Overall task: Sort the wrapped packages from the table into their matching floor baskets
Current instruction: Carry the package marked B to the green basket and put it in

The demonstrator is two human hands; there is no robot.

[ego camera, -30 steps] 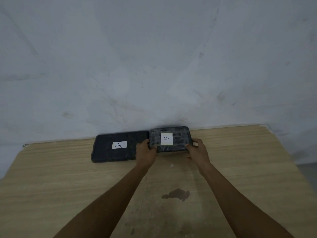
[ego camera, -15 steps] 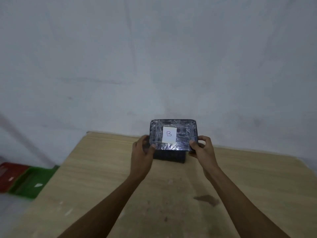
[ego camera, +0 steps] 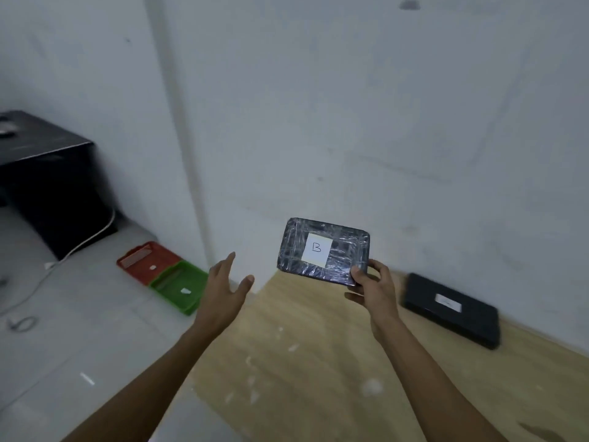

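My right hand (ego camera: 371, 287) grips the lower right corner of a dark package wrapped in shiny film, labelled B (ego camera: 323, 252), and holds it in the air above the table's far left corner. My left hand (ego camera: 228, 290) is off the package, fingers spread, empty, left of it. A second dark package with a white label (ego camera: 452, 309) lies flat on the wooden table (ego camera: 318, 362) against the wall. On the floor to the left stand a red basket (ego camera: 145, 261) and a green basket (ego camera: 180, 287), side by side, each with a small white tag.
A black cabinet (ego camera: 47, 180) stands at the far left with a white cable (ego camera: 79, 247) running across the grey floor. The white wall is close behind the table. White flecks dot the tabletop.
The view has swung left, bringing the floor baskets into sight. My left hand has let go of package B; my right hand alone carries it, away from the other package.
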